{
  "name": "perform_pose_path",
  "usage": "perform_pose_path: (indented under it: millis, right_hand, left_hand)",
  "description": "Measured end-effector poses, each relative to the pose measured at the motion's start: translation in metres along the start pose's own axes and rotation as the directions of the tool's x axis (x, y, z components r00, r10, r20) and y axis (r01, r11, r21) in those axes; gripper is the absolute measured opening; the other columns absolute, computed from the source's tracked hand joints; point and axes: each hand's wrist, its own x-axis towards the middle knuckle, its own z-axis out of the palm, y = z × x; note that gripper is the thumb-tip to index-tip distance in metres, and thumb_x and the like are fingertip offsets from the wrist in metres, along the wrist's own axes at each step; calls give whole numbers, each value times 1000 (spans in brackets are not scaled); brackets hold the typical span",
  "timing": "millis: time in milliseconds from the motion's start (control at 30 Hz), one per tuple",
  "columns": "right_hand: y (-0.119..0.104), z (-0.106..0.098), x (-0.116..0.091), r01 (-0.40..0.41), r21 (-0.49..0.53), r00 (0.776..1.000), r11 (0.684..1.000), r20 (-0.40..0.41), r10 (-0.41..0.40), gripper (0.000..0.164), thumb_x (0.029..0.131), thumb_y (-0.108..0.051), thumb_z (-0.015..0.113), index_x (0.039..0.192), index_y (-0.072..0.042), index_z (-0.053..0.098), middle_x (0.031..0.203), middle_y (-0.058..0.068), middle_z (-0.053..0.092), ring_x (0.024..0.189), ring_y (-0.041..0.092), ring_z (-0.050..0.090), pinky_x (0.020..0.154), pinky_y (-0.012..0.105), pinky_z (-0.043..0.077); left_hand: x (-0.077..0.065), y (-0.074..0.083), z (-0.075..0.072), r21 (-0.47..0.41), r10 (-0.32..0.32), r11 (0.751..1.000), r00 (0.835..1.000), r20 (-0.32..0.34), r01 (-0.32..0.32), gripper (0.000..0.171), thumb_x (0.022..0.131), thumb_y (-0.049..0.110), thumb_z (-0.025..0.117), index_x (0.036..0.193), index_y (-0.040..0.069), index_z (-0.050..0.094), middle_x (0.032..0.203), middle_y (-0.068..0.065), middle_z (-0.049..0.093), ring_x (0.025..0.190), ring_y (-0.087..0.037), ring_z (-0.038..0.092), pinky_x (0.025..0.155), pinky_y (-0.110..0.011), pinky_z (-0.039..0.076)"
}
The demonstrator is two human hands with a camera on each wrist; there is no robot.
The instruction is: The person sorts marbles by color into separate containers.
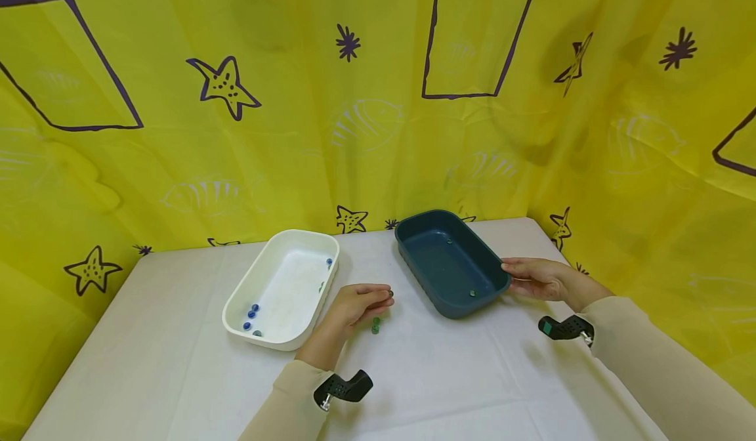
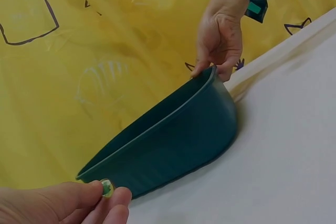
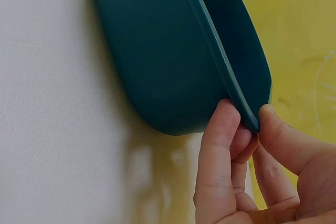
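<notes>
Head view shows the left hand point(image 1: 354, 304) between the white tray point(image 1: 245, 285) and the teal tray point(image 1: 413, 257), resting on the counter point(image 1: 449, 375). Its grip is closed to a pinch: thumb and forefinger hold a green bead point(image 2: 107, 188), plain in the left wrist view. A second green bead point(image 1: 375, 326) lies on the cloth just beside that hand. The teal tray lies to the right of the pinched bead and near it, its long axis running away from the person and slanting leftward at the far end. The right hand point(image 1: 534, 278) grips that tray's right rim, thumb inside and fingers point(image 3: 218, 145) outside. The white tray holds several blue beads point(image 1: 252, 312); the teal one holds a couple of small beads.
</notes>
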Motion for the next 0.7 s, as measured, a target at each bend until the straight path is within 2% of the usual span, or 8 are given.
perform_pose_path:
  millis: [267, 467, 700]
  right_hand:
    - [-2, -1, 0, 0, -7, 1000, 1000, 16, 0, 20, 101, -7, 53, 92, -18, 67, 89, 2, 68, 79, 12, 67, 77, 24, 60]
    - [-2, -1, 0, -4, 0, 1000, 1000, 4, 4, 23, 101, -7, 53, 90, -18, 69, 88, 2, 68, 78, 11, 68, 77, 24, 60]
    - [-1, -1, -1, -7, -5, 1000, 1000, -6, 7, 18, 100, -8, 56, 90, -18, 68, 87, 2, 68, 77, 11, 68, 77, 24, 60]
  left_hand:
    - [2, 1, 5, -34, -9, 999, 999, 32, 10, 30, 94, 1, 63, 121, -12, 62, 107, -19, 72, 80, -10, 72, 73, -19, 59]
    - [6, 3, 13, -22, -17, 1000, 999, 42, 18, 29, 93, 0, 63, 120, -11, 64, 106, -19, 73, 80, -10, 72, 74, -20, 59]
    - [10, 8, 23, -1, -46, 999, 998, 52, 46, 28, 93, 4, 65, 120, -6, 66, 108, -17, 73, 84, -11, 72, 78, -21, 59]
